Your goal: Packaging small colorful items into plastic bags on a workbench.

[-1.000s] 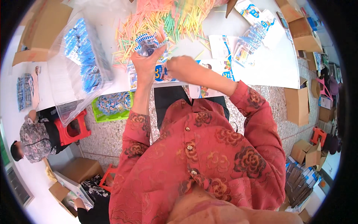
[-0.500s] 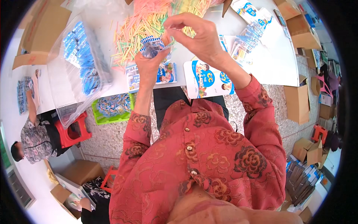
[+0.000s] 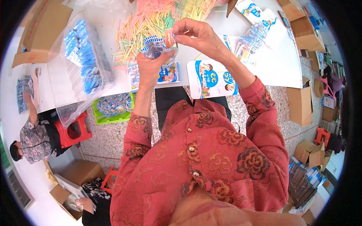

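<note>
2 hands meet at the packet (image 3: 154, 47): the left hand (image 3: 150, 67) is closed round its near end; the right hand (image 3: 196, 34), bent and half open, sits just right of it. Pink sticks (image 3: 168, 38) stand at its right edge, long axis pointing away from the left hand. Whether the right fingertips pinch them is unclear; the left hand hides the packet's base.

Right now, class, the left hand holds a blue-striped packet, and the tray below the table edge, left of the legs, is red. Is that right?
Not quite: the head view shows the tray is green, not red. The left hand does hold a blue-striped packet.
</note>
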A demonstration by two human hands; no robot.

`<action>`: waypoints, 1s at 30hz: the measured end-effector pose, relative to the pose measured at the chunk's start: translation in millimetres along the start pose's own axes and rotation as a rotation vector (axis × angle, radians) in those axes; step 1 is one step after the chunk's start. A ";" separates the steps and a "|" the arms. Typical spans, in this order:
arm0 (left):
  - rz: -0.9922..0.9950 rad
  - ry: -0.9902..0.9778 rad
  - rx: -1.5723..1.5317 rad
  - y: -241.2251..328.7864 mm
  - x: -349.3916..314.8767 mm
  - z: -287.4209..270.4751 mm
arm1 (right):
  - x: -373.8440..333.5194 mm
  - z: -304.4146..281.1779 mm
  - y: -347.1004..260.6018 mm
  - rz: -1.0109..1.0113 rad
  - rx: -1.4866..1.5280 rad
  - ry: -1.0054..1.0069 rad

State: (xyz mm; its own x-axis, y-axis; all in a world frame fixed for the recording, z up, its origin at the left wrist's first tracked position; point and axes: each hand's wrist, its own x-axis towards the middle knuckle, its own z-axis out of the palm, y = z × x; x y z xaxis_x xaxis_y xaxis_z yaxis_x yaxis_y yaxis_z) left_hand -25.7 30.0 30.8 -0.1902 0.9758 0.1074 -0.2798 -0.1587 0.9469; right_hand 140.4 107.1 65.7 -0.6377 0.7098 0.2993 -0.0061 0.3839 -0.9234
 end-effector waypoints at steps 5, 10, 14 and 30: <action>-0.014 -0.005 -0.066 0.8 -0.8 3.5 | -1.4 -4.1 -1.9 0.034 0.171 0.003; -0.056 -0.051 -0.054 -1.9 -1.8 0.4 | -6.1 -1.3 -7.3 0.151 0.326 0.023; -0.074 -0.067 -0.097 -4.2 -0.6 2.6 | -10.6 -11.2 1.5 0.094 0.189 -0.011; -0.070 0.045 -0.142 -2.7 -6.0 9.3 | -52.7 -46.6 11.5 0.022 -0.433 0.423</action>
State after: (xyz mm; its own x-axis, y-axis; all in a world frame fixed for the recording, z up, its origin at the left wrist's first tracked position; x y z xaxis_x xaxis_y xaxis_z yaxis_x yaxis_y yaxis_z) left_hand -15.0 26.0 30.4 -0.2071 0.9780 0.0259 -0.4238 -0.1136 0.8986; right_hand 209.9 101.7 50.5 -0.2721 0.8596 0.4325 0.3743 0.5086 -0.7754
